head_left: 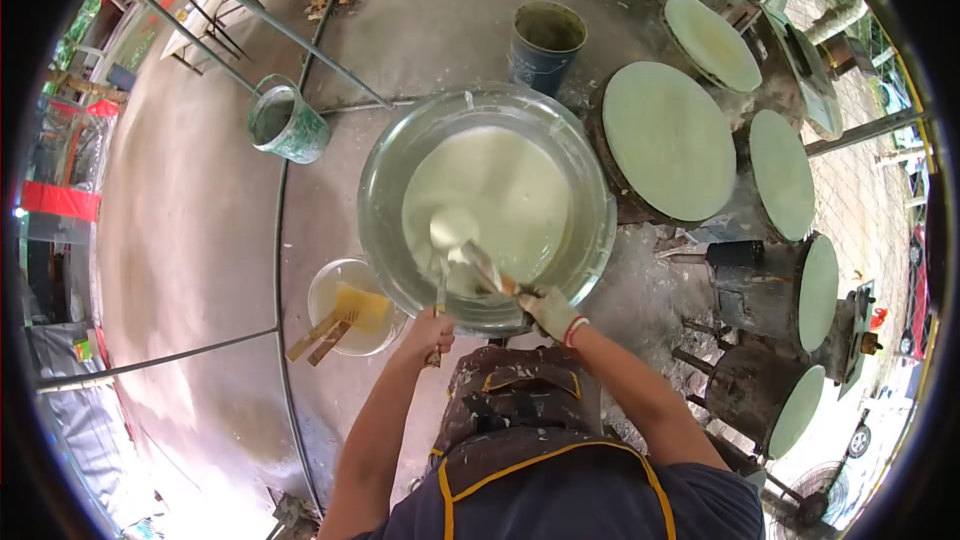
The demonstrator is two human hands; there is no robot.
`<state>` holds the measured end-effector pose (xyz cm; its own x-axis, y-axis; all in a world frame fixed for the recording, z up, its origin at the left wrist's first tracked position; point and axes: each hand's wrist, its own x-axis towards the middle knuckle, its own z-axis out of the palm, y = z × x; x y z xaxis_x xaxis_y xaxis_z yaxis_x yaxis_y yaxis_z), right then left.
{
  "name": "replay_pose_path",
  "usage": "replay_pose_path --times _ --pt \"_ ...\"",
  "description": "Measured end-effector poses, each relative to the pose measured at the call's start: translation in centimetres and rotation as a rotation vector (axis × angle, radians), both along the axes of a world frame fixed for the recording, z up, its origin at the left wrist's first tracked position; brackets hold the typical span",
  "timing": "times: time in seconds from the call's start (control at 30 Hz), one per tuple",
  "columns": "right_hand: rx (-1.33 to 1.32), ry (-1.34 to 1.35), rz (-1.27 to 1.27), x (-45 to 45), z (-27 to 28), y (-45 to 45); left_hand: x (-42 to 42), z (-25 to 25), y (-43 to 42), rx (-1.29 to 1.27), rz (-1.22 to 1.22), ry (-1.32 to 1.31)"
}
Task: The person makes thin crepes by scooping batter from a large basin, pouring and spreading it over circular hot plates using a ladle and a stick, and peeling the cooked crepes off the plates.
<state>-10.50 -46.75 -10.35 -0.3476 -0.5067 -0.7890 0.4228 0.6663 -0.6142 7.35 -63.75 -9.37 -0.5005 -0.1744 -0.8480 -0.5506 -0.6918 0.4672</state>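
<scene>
A wide metal basin (383, 165) holds pale, creamy liquid (500, 175). My left hand (432, 330) is bare and closed round the handle of a ladle (455, 227), whose round bowl is over the liquid. On my right hand (550, 312) is a light glove, with a red and white band at the wrist. That hand grips the brownish handle of a flat metal scraper (480, 265). The scraper's blade meets or overlaps the ladle near its bowl; whether they touch is unclear.
A tub (325, 290) with yellow liquid and wooden-handled brushes (325, 333) stands left of the basin. Farther off are a green bucket (300, 132) and a dark bucket (540, 65). Round pale-topped griddles (668, 140) line the right side. Metal poles (270, 20) cross the left.
</scene>
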Motion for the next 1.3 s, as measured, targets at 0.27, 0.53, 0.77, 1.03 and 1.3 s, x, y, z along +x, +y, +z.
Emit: replay_pose_path --times 0.27,0.53,0.77,1.03,1.3 --pt "-0.206 0.014 -0.248 -4.8 2.5 0.3 -4.2 4.0 -2.1 -0.159 -0.052 0.169" --pt "0.025 -0.121 -0.14 -6.9 -3.9 1.0 -5.2 -12.7 -3.5 -0.656 -0.305 -0.164" --pt "-0.244 -0.257 -0.458 -0.5 -6.5 0.5 -5.8 -8.3 -1.7 0.549 0.113 0.259" --pt "-0.806 -0.089 -0.49 -4.4 15.1 -4.6 -11.3 17.7 -5.5 0.019 0.045 0.643" --pt "-0.737 0.244 -0.51 -3.2 20.6 1.8 -11.2 22.8 -2.4 -0.382 -0.125 0.547"
